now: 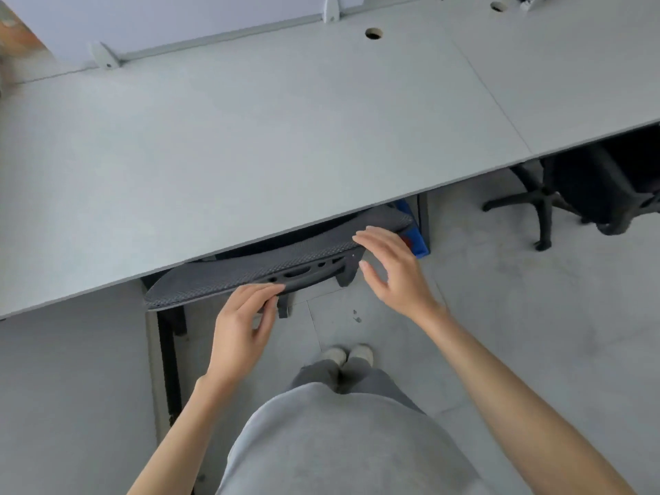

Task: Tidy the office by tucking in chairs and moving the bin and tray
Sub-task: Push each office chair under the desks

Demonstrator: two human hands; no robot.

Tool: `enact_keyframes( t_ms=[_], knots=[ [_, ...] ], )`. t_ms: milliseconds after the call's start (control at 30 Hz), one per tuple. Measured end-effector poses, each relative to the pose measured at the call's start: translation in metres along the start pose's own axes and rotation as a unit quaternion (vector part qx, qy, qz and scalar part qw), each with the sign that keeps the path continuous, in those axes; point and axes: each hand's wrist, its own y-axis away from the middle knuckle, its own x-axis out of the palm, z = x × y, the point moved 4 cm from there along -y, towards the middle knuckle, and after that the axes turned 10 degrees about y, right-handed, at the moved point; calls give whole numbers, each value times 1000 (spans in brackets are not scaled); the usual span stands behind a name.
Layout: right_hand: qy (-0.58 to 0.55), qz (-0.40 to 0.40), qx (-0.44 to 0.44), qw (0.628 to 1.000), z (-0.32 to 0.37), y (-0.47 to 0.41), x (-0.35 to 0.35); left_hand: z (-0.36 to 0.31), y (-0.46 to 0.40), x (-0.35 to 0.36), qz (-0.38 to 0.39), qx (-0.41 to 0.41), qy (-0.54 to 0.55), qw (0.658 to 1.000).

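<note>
A grey mesh office chair (228,276) stands under the front edge of the pale grey desk (250,137); only the top of its backrest shows. My left hand (243,326) rests with straight fingers against the back of the backrest near its middle. My right hand (389,269) hovers open with spread fingers at the backrest's right end, its fingertips close to the mesh. A blue bin or box (416,239) peeks out under the desk just right of the chair, mostly hidden.
A second black office chair (585,198) with a star base stands under the adjoining desk at the right. A dark desk leg (168,351) runs down at the left. The floor is grey concrete. My feet (348,355) are behind the chair.
</note>
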Motion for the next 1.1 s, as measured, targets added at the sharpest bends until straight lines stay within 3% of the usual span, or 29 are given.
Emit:
enact_keyframes(
  t_ms=[67, 167, 267, 367, 433, 567, 700, 800, 867, 1100],
  knots=[
    [-125, -39, 166, 977, -4, 41, -20, 5, 3, 18, 49, -91, 88, 991],
    [-301, -79, 392, 866, -11, 119, -35, 13, 5, 60, 174, -161, 162, 958],
    [-278, -128, 508, 805, -7, 201, -47, -5, 7, 112, 328, -153, 167, 917],
    [-216, -207, 593, 748, 9, 277, -56, -48, 9, 170, 461, -114, 182, 861],
    [-195, -278, 639, 691, 17, 315, -60, -84, 4, 214, 535, -74, 184, 821],
    [-167, -397, 697, 573, 10, 365, -69, -169, -1, 308, 623, 67, 177, 759],
    [-166, -471, 708, 499, -43, 394, -97, -257, -3, 412, 677, 147, 187, 697],
    [-174, -493, 704, 480, -107, 415, -149, -314, -5, 489, 698, 159, 182, 674],
    [-167, -499, 696, 490, -155, 425, -194, -342, -11, 532, 698, 149, 173, 678],
    [-164, -497, 628, 576, -330, 411, -351, -370, -72, 617, 622, 70, 167, 761]
  ],
)
